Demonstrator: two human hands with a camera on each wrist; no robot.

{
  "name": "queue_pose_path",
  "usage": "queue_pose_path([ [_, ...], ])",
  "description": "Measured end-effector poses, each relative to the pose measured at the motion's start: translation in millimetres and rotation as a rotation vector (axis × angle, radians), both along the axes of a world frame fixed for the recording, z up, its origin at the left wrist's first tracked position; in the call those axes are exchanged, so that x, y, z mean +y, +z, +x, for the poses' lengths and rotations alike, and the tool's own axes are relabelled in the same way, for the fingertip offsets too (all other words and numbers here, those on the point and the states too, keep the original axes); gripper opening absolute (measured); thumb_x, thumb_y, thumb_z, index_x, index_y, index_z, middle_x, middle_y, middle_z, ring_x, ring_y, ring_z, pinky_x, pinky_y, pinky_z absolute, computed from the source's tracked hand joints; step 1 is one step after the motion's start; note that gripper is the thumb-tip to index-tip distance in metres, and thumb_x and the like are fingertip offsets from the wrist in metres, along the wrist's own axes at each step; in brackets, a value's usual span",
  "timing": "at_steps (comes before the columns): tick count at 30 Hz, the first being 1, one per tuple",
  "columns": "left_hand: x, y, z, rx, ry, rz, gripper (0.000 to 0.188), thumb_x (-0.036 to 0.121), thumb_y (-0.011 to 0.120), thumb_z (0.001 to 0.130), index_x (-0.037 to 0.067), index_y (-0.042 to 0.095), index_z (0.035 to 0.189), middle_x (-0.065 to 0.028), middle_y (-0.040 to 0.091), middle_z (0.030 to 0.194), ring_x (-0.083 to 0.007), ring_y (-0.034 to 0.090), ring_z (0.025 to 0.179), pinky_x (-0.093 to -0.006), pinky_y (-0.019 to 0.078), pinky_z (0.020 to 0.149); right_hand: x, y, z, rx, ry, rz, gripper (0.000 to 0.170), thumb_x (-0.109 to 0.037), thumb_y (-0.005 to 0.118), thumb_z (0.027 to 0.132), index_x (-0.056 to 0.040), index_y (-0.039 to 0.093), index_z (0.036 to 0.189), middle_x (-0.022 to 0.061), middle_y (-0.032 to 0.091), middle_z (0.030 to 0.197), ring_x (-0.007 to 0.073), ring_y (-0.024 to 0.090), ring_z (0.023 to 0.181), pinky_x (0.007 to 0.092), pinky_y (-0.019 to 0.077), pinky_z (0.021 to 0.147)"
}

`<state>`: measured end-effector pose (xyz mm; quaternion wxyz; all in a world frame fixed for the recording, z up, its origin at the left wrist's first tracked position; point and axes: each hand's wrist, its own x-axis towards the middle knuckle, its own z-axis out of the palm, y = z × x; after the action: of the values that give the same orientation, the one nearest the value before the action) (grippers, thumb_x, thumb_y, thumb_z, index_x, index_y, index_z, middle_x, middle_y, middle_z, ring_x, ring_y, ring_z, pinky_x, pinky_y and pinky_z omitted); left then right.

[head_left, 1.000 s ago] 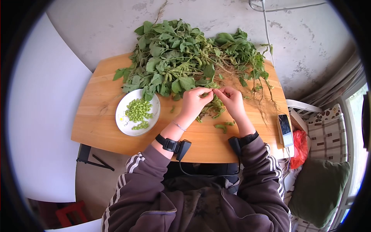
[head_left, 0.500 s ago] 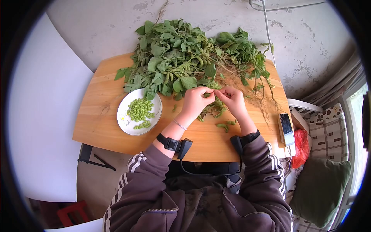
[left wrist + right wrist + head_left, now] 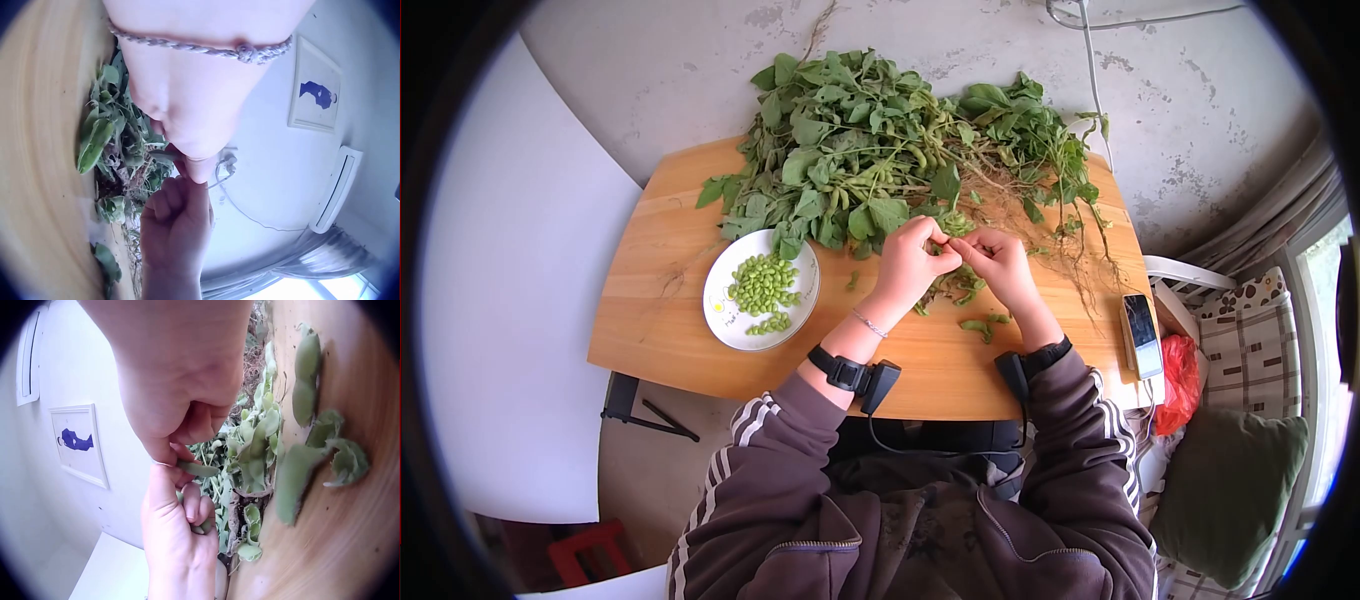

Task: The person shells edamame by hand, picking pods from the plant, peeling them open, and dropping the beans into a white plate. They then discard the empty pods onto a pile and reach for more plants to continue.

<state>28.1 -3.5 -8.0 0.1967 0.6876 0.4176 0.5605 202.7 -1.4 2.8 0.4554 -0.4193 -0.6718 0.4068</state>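
Above the table, my left hand [image 3: 910, 262] and right hand [image 3: 1002, 265] meet at their fingertips. Between them they pinch a green soybean pod [image 3: 199, 469], seen best in the right wrist view. More green pieces, pods or beans [image 3: 203, 526], are tucked in the curled fingers of the left hand. Beneath the hands lies a small heap of pods and split shells [image 3: 259, 447]. A few loose pods [image 3: 977, 328] are nearer the right wrist. Left of the hands, a white plate [image 3: 722, 275] holds many shelled green beans [image 3: 762, 285].
A large pile of leafy soybean plants [image 3: 830, 150] with roots covers the back of the wooden table [image 3: 670, 340]. A phone [image 3: 1141, 335] stands by the right edge. Beyond that edge are a red plastic bag [image 3: 1178, 385] and a seat with a dark green cushion [image 3: 1235, 495].
My left hand has tilted and its knuckles have risen a little, away from me. The right hand has barely shifted, and the fingertips stay together.
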Motion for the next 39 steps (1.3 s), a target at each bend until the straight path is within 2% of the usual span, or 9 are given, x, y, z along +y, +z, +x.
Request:
queue_pose_path([
  [3,-2,2,0,0.020,0.024,0.019,0.018,0.003,0.077,0.073,0.001,0.059,0.077,-0.0042,0.061,0.073,-0.0104,0.051,0.057,-0.0259,0.0423,0.052,-1,1,-1,0.001,0.001,-0.007,0.022,-0.020,0.076,0.090,0.0011,0.072,0.088,-0.0048,0.060,0.071,0.0030,0.048,0.065,0.0217,0.0383,0.056],
  [9,-3,6,2,0.038,0.063,0.125,0.014,0.002,0.076,0.073,0.003,0.063,0.079,-0.0048,0.064,0.073,-0.0115,0.056,0.057,-0.0263,0.0458,0.053,0,3,-1,0.169,0.037,-0.145,0.021,-0.019,0.076,0.090,0.0005,0.070,0.089,-0.0049,0.061,0.072,0.0019,0.049,0.064,0.0203,0.0378,0.056],
  [12,-3,4,2,0.056,0.078,0.099,0.014,0.002,0.076,0.073,0.002,0.063,0.080,-0.0042,0.065,0.074,-0.0115,0.057,0.058,-0.0266,0.0473,0.054,1,3,0,0.156,0.030,-0.148,0.019,-0.017,0.075,0.090,0.0001,0.069,0.088,-0.0048,0.061,0.072,0.0018,0.049,0.063,0.0202,0.0370,0.054],
  [15,-2,3,4,-0.068,0.015,0.017,0.015,0.007,0.079,0.074,0.003,0.066,0.081,-0.0058,0.068,0.077,-0.0145,0.059,0.058,-0.0299,0.0475,0.054,2,3,2,0.214,0.050,-0.192,0.018,-0.016,0.073,0.091,0.0003,0.067,0.088,-0.0050,0.059,0.070,0.0023,0.047,0.059,0.0205,0.0355,0.052],
  [21,0,3,4,-0.071,-0.069,0.018,0.017,0.010,0.080,0.080,0.004,0.075,0.095,-0.0083,0.073,0.085,-0.0159,0.063,0.060,-0.0286,0.0485,0.056,8,1,9,0.239,-0.046,-0.217,0.017,-0.015,0.071,0.091,0.0008,0.066,0.088,-0.0052,0.054,0.065,0.0029,0.044,0.053,0.0210,0.0325,0.047],
  [27,-1,5,5,-0.032,-0.021,0.013,0.017,0.012,0.080,0.081,0.003,0.074,0.094,-0.0090,0.073,0.088,-0.0166,0.064,0.062,-0.0275,0.0495,0.058,6,2,7,0.235,-0.038,-0.180,0.017,-0.014,0.069,0.092,0.0004,0.062,0.085,-0.0050,0.049,0.062,0.0044,0.041,0.052,0.0221,0.0305,0.048],
  [30,-6,9,3,0.045,-0.023,-0.063,0.014,0.009,0.076,0.085,0.001,0.073,0.096,-0.0069,0.074,0.088,-0.0123,0.064,0.069,-0.0252,0.0506,0.063,6,2,5,0.264,-0.008,-0.196,0.018,-0.013,0.070,0.091,0.0004,0.061,0.084,-0.0049,0.048,0.062,0.0043,0.041,0.052,0.0223,0.0300,0.047],
  [36,-3,2,1,-0.084,-0.103,-0.220,0.014,0.008,0.076,0.083,0.000,0.072,0.093,-0.0048,0.073,0.085,-0.0078,0.060,0.068,-0.0242,0.0495,0.063,6,2,8,0.325,0.053,-0.291,0.018,-0.014,0.070,0.091,-0.0008,0.060,0.084,-0.0048,0.048,0.062,0.0047,0.038,0.050,0.0222,0.0276,0.046],
  [39,-2,1,1,-0.170,-0.138,-0.219,0.015,0.008,0.077,0.083,0.001,0.073,0.097,-0.0041,0.074,0.085,-0.0069,0.058,0.067,-0.0234,0.0494,0.064,10,-2,8,0.360,0.044,-0.329,0.019,-0.016,0.071,0.090,-0.0008,0.063,0.084,-0.0039,0.051,0.064,0.0046,0.040,0.050,0.0231,0.0279,0.045],
])
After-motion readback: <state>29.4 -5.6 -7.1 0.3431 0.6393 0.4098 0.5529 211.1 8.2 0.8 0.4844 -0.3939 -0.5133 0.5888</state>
